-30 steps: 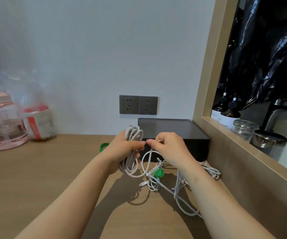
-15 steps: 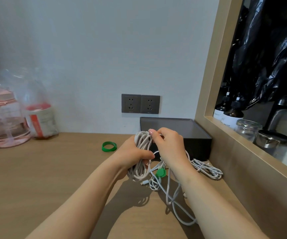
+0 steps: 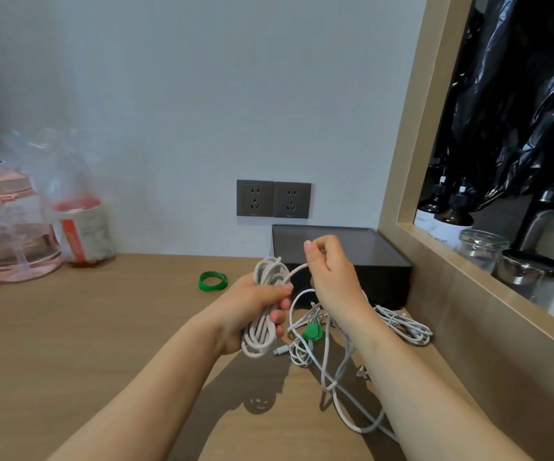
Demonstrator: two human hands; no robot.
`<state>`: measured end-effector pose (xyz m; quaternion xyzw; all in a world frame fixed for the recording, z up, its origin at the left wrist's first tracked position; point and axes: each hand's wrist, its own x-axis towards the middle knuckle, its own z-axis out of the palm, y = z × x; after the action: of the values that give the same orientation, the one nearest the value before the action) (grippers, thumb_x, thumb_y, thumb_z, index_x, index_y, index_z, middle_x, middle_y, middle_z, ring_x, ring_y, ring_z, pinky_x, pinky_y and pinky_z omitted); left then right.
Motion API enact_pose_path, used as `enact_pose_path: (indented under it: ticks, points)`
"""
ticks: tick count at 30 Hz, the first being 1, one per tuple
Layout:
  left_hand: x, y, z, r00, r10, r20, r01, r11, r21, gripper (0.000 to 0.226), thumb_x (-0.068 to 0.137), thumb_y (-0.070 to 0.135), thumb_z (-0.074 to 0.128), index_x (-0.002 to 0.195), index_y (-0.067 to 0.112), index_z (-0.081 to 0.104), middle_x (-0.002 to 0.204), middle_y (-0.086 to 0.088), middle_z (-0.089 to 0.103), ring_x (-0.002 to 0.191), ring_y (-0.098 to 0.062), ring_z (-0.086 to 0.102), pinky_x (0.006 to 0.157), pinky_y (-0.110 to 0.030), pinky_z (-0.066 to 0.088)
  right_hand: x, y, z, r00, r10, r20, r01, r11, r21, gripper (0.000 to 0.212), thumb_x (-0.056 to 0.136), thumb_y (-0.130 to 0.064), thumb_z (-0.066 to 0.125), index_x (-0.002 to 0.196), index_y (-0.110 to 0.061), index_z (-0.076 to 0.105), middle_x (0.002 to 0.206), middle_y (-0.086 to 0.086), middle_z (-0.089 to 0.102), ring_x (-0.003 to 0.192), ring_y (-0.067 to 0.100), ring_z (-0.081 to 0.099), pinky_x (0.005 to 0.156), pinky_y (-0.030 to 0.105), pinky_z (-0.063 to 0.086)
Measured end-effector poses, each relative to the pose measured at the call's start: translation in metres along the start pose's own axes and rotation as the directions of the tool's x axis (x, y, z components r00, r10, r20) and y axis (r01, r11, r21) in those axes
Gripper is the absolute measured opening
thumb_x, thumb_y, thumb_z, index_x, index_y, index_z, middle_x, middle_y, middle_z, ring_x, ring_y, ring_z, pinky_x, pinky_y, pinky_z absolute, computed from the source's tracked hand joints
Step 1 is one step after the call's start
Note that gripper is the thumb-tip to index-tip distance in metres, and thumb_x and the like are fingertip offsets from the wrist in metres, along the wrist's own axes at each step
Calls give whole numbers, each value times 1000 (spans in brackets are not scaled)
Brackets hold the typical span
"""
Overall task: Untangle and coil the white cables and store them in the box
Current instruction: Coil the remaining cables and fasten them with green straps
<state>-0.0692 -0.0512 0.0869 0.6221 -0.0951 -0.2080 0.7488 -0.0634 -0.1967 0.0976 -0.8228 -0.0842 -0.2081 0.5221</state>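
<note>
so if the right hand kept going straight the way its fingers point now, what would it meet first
The right hand, pinching a strand of the white cable, points up and away, over the dark box. Carried straight on, it would probably meet the wall sockets first, though depth is hard to judge.

"Master" on bottle (image 3: 425, 217) label

A pale wooden tabletop (image 3: 86, 327) runs back to the wall; a dark, open box (image 3: 382, 277) sits in its far right corner; a green ring (image 3: 213, 281) lies flat left of the box; loose white cables (image 3: 352, 387) sprawl in front of it, with a small coiled bundle (image 3: 405, 327) beside; a pink water jug (image 3: 9, 227) and a clear bag (image 3: 79, 224) stand far left.
</note>
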Motion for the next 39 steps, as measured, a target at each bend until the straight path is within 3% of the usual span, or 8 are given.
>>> enact_pose_path:
  ticks: [5,9,13,20,22,26,34,39]
  points:
    - [8,9,-20,958,114,-263,-141,986,-86,15,93,14,56,81,7,50,51,0,50,35,-8,43,37,-21,43,-6,16,-17,970,91,225,-63,990,-129,8,88,-30,61,89,-23,59,70,-4,52,64,7,49,60,22,42]
    - [12,22,-38,870,222,-441,-296,950,-104,18,95,11,54,78,10,46,49,1,47,34,-7,40,37,-21,41,-10,27,-32,906,214,366,-32,895,-444,8,89,-26,61,81,-26,61,76,-1,63,63,6,58,58,23,49]
    - [16,25,-42,814,238,-530,-341,934,-103,15,95,11,54,82,10,47,55,-2,45,34,-7,39,39,-18,39,-9,27,-39,842,336,423,-62,838,-543,16,93,-28,55,83,-18,62,70,0,67,57,7,63,62,22,53]
    - [21,11,-16,825,259,-503,-297,955,5,10,94,13,56,89,8,49,58,-4,47,41,-11,42,45,-25,42,-8,21,-21,957,176,232,-36,862,-505,30,98,-37,39,94,-17,61,82,0,63,78,15,60,78,39,52]
    - [24,7,-11,819,269,-506,-294,955,32,10,94,15,57,91,8,50,60,-5,49,42,-12,43,45,-26,44,-10,19,-17,952,179,248,-76,923,-377,12,98,-32,44,102,-26,53,83,-4,62,76,11,60,73,32,53]
    - [26,6,-4,822,266,-504,-295,955,24,10,93,17,58,92,9,52,61,-5,51,43,-11,44,48,-27,45,-13,17,-14,940,179,292,-90,952,-293,37,97,-21,48,133,-29,42,84,-8,61,78,7,61,70,19,51]
    - [27,5,-3,785,266,-559,-327,945,-9,19,91,29,61,96,12,54,64,-5,52,46,-12,45,51,-29,46,-25,5,-14,889,82,451,90,934,-346,42,97,-14,41,132,-36,45,88,-19,53,88,11,58,82,31,51]
    - [27,-1,3,807,292,-514,-287,954,90,10,91,16,61,90,10,54,63,-7,52,45,-13,45,49,-28,44,-19,2,-9,935,209,287,-163,971,-175,36,92,-23,51,128,-27,50,87,-5,60,70,7,56,68,26,48]
